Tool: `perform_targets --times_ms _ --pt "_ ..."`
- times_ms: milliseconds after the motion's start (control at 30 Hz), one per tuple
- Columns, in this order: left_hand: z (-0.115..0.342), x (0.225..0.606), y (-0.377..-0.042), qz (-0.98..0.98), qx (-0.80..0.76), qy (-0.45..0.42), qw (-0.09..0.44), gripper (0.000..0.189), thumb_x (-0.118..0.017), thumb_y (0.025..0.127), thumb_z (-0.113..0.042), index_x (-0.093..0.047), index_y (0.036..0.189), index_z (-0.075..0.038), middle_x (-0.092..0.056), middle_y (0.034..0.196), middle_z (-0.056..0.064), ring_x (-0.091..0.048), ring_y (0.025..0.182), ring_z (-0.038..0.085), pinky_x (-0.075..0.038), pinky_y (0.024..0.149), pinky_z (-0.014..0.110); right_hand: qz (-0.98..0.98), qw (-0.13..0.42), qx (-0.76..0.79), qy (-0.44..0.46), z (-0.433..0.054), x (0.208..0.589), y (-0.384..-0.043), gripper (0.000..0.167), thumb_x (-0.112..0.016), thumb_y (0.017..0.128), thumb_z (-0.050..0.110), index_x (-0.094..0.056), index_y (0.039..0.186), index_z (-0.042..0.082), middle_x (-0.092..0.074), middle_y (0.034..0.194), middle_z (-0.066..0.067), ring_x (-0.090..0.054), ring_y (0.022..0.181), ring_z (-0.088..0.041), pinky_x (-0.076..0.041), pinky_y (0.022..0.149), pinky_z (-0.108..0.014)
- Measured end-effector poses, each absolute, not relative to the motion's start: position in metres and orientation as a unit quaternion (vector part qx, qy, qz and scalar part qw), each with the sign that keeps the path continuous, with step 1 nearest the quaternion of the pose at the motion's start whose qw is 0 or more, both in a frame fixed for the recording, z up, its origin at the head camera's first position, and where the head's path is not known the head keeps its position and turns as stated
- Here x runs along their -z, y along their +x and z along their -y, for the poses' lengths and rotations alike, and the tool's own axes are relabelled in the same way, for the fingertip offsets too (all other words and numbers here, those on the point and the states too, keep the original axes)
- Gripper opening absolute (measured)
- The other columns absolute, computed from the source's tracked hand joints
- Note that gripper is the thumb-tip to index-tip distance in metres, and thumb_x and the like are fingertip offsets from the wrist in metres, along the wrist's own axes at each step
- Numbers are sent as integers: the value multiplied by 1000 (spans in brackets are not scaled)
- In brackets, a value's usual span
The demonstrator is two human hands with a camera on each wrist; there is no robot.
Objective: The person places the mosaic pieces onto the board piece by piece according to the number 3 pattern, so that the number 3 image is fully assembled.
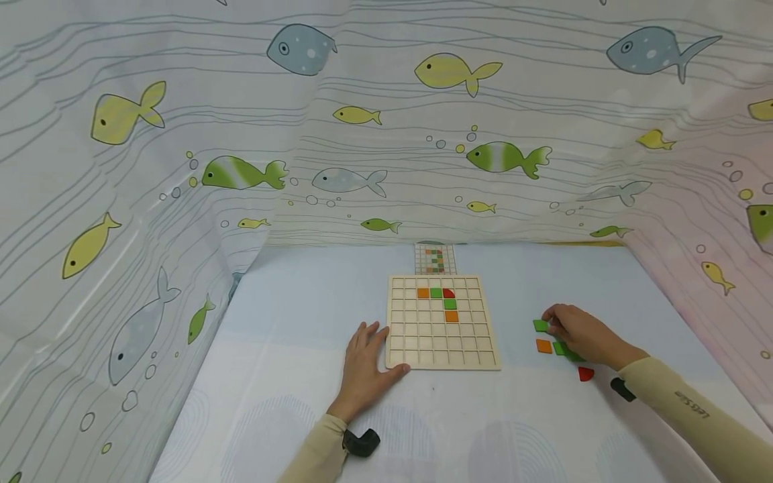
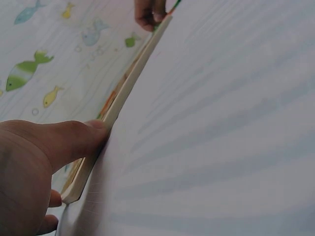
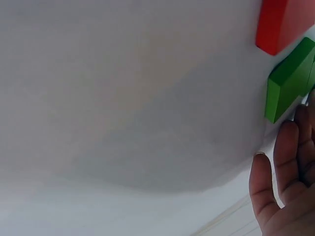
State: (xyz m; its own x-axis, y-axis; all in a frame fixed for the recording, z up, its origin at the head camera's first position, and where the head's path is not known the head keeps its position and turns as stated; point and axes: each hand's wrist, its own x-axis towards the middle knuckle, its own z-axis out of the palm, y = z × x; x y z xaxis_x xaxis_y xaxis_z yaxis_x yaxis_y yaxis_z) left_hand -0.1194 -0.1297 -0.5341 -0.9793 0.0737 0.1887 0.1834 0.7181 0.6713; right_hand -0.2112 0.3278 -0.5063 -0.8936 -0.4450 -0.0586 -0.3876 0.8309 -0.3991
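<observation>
A wooden grid board (image 1: 441,342) lies flat, with orange, green and red tiles in some of its squares. My left hand (image 1: 365,372) rests at the board's left edge and near corner, fingers spread; its thumb (image 2: 74,142) presses on the rim in the left wrist view. Right of the board, my right hand (image 1: 582,332) pinches the edge of a green square tile (image 1: 540,326) between thumb and index finger. Beneath and beside that hand lie an orange tile (image 1: 544,346), more green tiles (image 1: 559,349) partly covered by the hand, and a red rounded tile (image 1: 585,374).
Beyond the board, a small pattern card (image 1: 435,261) shows a grid with coloured squares. A pale patterned cloth (image 1: 302,302) covers the table. Fish-printed curtains (image 1: 386,147) enclose the back and both sides.
</observation>
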Motion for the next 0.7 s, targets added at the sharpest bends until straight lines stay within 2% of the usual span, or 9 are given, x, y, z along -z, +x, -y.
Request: perform_targets --times_ms 267,700 --pt "130 535 -119 924 368 -68 72 79 -86 84 -40 -58 149 -4 -47 160 21 -28 157 48 -27 123 70 -953 66 196 -220 -324 504 -212 22 -68 103 11 -64 122 0 -71 113 -9 -65 102 -23 -59 94 -51" --pt "129 536 -119 925 368 -68 67 79 -86 85 -40 -57 149 -4 -47 160 20 -28 158 46 -26 125 69 -950 24 180 -253 -308 501 -218 22 -70 100 4 -64 120 -1 -71 108 -9 -67 98 -23 -61 89 -48"
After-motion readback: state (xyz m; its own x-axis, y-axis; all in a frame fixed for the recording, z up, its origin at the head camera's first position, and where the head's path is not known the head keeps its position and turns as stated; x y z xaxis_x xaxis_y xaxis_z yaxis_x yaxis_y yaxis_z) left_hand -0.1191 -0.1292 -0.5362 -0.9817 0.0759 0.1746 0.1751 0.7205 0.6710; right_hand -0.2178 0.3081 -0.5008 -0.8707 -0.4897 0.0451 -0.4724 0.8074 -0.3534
